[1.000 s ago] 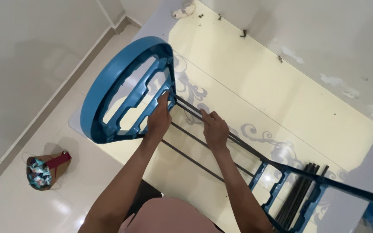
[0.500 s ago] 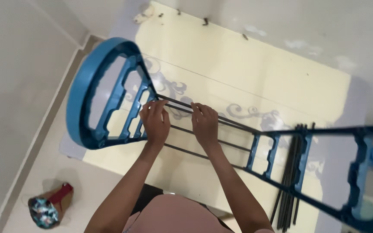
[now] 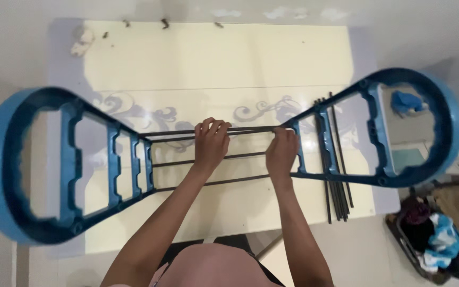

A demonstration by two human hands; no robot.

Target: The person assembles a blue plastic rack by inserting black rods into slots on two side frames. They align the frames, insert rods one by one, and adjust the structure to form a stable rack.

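A blue plastic frame with two rounded end pieces is held level above a pale yellow counter, the ends joined by thin black rods running left to right. The left hand is closed over the farthest rods near the middle of the span, fingers curled over the top. The right hand is wrapped around the same rods just beside the right end piece — its fingertips are pressed where the rods meet the blue plastic. A loose bundle of spare black rods is laid on the counter under the right end piece, pointing near to far. A basket of mixed cloths is seen on the floor at the near right — its contents are too blurred to tell apart.
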